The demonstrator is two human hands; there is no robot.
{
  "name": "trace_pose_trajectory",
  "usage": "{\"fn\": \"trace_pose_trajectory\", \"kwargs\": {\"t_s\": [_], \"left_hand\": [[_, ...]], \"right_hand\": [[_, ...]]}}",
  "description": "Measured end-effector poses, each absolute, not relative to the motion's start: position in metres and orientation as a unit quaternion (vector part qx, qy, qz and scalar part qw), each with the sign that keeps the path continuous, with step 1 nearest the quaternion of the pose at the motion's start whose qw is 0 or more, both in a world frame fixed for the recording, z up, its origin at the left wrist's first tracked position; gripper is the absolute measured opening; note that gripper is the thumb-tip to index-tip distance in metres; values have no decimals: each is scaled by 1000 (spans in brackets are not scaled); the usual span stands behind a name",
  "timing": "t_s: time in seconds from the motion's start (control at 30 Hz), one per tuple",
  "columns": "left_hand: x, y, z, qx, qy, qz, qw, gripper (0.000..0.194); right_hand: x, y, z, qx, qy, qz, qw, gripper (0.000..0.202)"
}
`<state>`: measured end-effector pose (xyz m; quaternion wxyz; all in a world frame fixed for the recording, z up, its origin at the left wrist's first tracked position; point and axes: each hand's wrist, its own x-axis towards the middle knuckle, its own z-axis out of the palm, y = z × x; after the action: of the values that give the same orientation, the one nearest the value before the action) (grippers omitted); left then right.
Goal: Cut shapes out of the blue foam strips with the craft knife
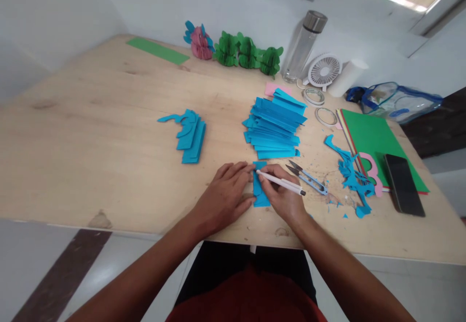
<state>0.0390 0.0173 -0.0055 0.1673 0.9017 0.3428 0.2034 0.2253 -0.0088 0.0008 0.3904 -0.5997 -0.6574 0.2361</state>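
A small blue paper piece (261, 200) lies on the table between my hands. My left hand (227, 193) rests flat with its fingers stretched out, the fingertips at the paper's left edge. In my right hand (286, 193) is a white pen (286, 183), pinched with its tip on the upper part of the paper. Just beyond sits a loose pile of folded blue paper strips (274, 130). Blue-handled thread snips (309, 178) lie to the right of my right hand. Off to the left is a smaller stack of cut blue paper pieces (192, 140).
Blue paper scraps (351, 171), a pink cutout (374, 171), green paper sheets (378, 133) and a phone (404, 185) lie right. Along the wall stand green paper ornaments (247, 53), a pink one (201, 43), a bottle (304, 45) and a fan (325, 71). Tape rolls (326, 117) lie nearby.
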Motion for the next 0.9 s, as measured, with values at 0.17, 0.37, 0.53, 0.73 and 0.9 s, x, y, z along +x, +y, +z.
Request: {"fn": "trace_pose_trajectory", "kwargs": {"t_s": [0.17,0.37,0.53,0.73,0.9], "left_hand": [[39,17,-4,904,340,198,167,39],[39,17,-4,907,332,202,162,37],[39,17,-4,913,324,200,147,36],[40,18,-3,914,321,204,140,36],[40,17,-3,912,324,208,143,38]], "right_hand": [[225,-9,2,-602,-656,227,394,10],[223,-11,4,-606,-652,223,398,11],[223,-11,6,-602,-653,222,402,10],[223,-12,6,-602,-645,231,411,9],[222,-13,5,-602,-644,221,416,9]]}}
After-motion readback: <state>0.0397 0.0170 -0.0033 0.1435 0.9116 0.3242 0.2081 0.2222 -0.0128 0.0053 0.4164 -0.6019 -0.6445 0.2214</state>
